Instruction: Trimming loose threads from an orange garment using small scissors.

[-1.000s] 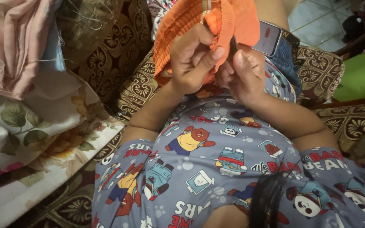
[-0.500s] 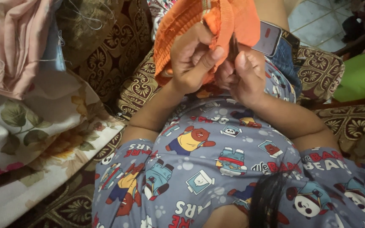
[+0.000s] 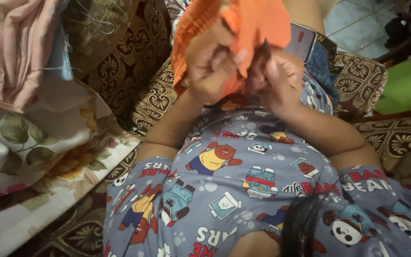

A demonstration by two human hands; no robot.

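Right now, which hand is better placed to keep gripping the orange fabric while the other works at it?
Probably the left hand: its fingers wrap a bunched fold of the orange fabric. The right hand only pinches at the edge beside it.

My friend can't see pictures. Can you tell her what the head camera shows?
A person's left hand and right hand pinch an orange cloth held up close over their lap. They wear a grey cartoon-bear shirt and sit on a brown patterned sofa, with a floral sheet on the left.
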